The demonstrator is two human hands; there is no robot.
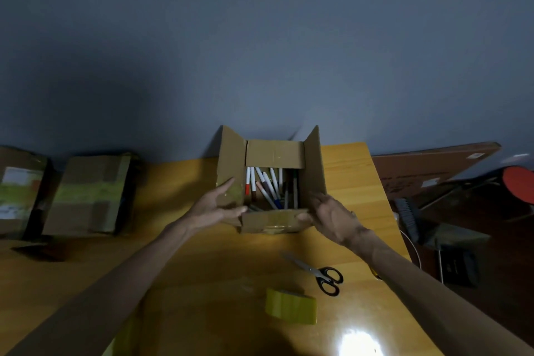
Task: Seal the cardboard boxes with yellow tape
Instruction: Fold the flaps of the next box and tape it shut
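Note:
An open cardboard box (274, 156) stands on the wooden table (187, 269) near its far edge, with several markers (267, 186) inside. Its left and right flaps stand up and its near flap (271, 221) is folded outward. My left hand (216, 206) touches the left flap with straight fingers, thumb at the near flap's corner. My right hand (329, 215) rests against the right flap, thumb on the near flap's right end. A roll of yellow tape (290, 306) lies on the table near me, with black-handled scissors (318, 272) beside it.
Two cardboard boxes (86, 193) (18, 188) with yellow tape strips stand at the far left of the table. To the right, off the table's edge, lie a brown board (427, 170), a red stool (518, 182), a brush and cables. A grey wall is behind.

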